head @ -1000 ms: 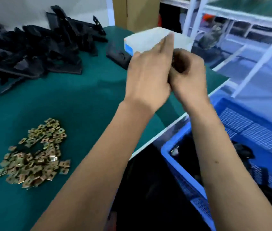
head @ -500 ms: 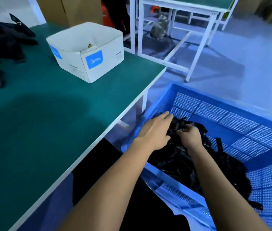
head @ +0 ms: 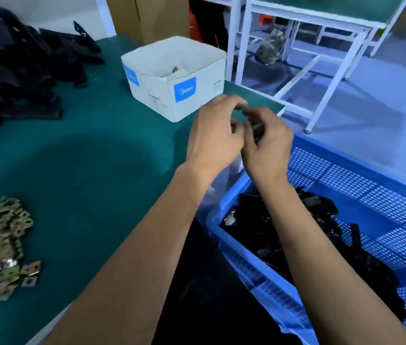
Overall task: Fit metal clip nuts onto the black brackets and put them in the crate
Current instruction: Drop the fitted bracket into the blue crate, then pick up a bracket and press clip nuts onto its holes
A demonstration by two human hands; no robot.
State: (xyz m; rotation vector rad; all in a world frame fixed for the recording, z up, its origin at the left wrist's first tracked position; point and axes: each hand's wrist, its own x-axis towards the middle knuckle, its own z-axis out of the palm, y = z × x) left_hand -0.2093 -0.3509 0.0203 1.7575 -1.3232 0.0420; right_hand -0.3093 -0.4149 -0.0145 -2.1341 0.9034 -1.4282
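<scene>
Viewpoint: a head-worn camera looks down along two bare forearms over a green counter (head: 77,155).
Left hand (head: 213,135): raised above the counter's near corner, fingers curled loosely; it seems to hold nothing, though motion blur leaves that unsure.
Right hand (head: 268,143): just beside the left and touching it at the fingertips, fingers bent inward. A small dark sliver shows by its fingers; whether that is a held part or shadow cannot be told.
Crate (head: 371,180): bright blue plastic with perforated mesh walls, standing low to the right of the counter. It holds a tangled heap of finished black brackets (head: 304,220), one with a glint of metal.
Unfitted brackets (head: 20,70): a pile of dark, angular, matte pieces at the counter's far left.
Clip nuts (head: 0,252): a loose scatter of small, flat, brass-coloured squares with centre holes, on the counter's near left, well apart from both hands.
Cardboard box (head: 172,78): white with blue labels, open-topped, near the counter's far edge.
Step in hand: judged as between cycles, hands above the crate's edge with no bracket clearly in them.
Next move: likely a reach left, one hand to a fresh bracket, the other to pinch a single nut from the scatter, a fiddly pick since the nuts overlap.
</scene>
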